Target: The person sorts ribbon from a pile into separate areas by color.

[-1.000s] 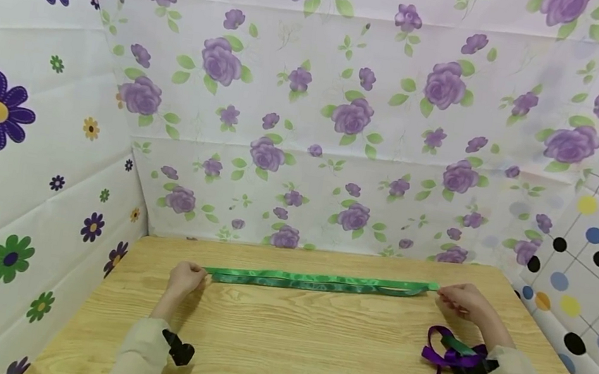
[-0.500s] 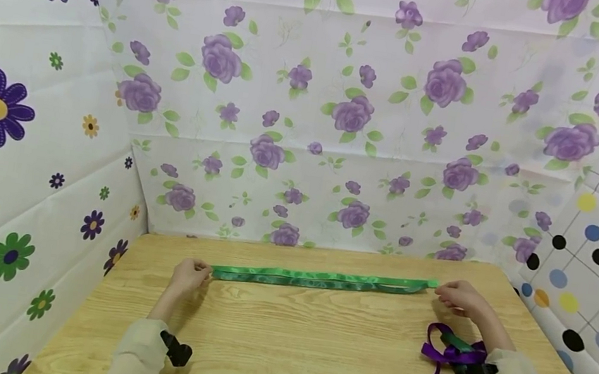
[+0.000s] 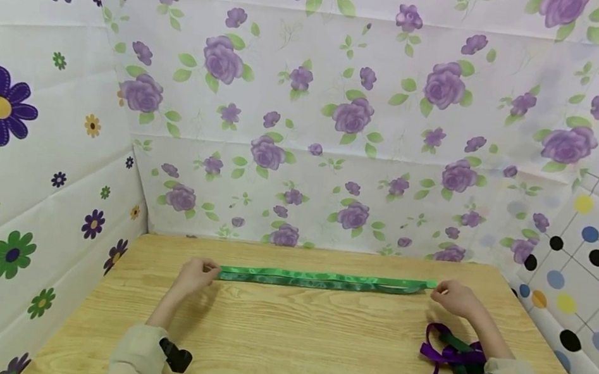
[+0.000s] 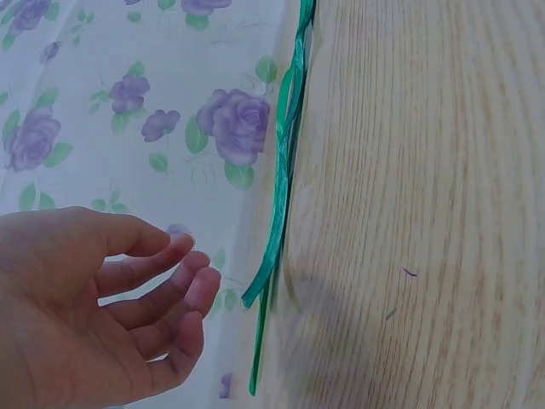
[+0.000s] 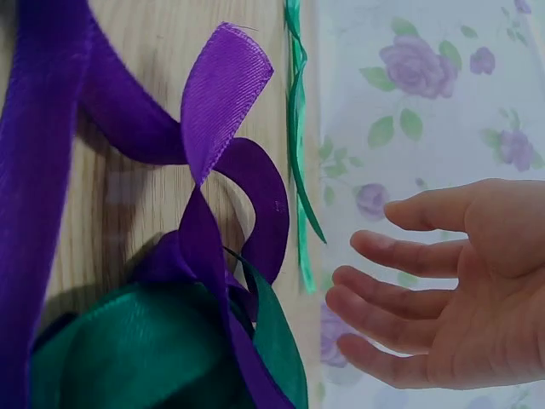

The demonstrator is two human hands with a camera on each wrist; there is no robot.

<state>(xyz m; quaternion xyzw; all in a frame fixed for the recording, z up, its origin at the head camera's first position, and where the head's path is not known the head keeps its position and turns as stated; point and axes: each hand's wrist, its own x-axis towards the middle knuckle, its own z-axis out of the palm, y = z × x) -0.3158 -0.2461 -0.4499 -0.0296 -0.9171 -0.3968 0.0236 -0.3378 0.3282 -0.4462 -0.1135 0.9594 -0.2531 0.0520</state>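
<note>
Two lengths of green ribbon (image 3: pixel 293 273), one lighter and one darker, lie side by side across the far part of the table. At their left end is my left hand (image 3: pixel 196 275); in the left wrist view its fingers are loosely curled and hold nothing, with the ribbon ends (image 4: pixel 274 213) a little apart from the fingertips. My right hand (image 3: pixel 456 297) is by the right end. Its fingers (image 5: pixel 400 294) are spread and relaxed in the right wrist view, and the ribbon tips (image 5: pixel 305 256) lie just beyond them.
A tangle of purple ribbon (image 3: pixel 441 355) and dark green ribbon (image 5: pixel 136 349) lies on the table near my right forearm, which partly covers it. Flowered cloth (image 3: pixel 298 116) hangs behind the wooden table (image 3: pixel 310 355), with patterned cloths at both sides.
My left hand has shifted a little to the right over the left ends of the green ribbons. The right hand has edged slightly left. The ribbons lie much as before.
</note>
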